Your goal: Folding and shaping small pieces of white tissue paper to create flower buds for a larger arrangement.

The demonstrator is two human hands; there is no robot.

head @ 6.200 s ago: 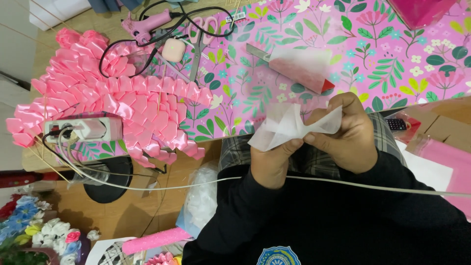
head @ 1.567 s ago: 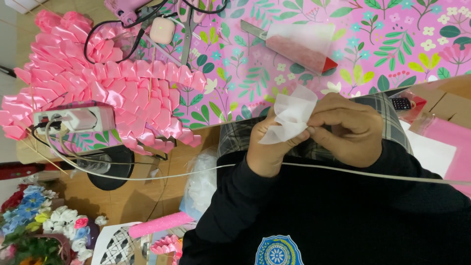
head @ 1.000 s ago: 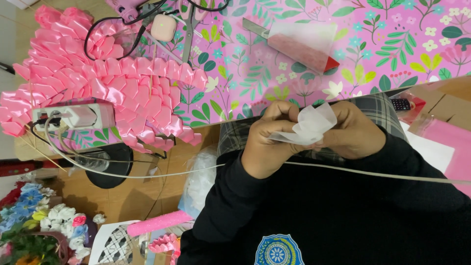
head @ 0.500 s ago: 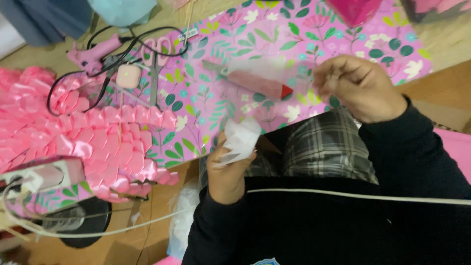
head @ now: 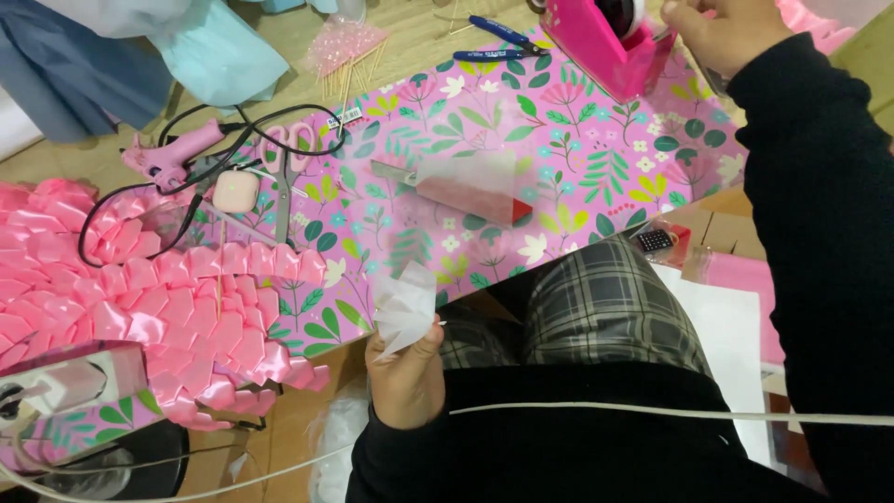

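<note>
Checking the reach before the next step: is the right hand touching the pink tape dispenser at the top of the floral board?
Cannot tell. In the head view the right hand sits right beside the pink tape dispenser, its fingers at the frame's top edge, so neither contact nor gap shows plainly.

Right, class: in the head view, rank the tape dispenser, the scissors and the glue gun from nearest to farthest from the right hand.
1. Tape dispenser, pink, right beside the right hand, top right.
2. Scissors, pink-handled, left of centre.
3. Glue gun, pink, far left.
</note>
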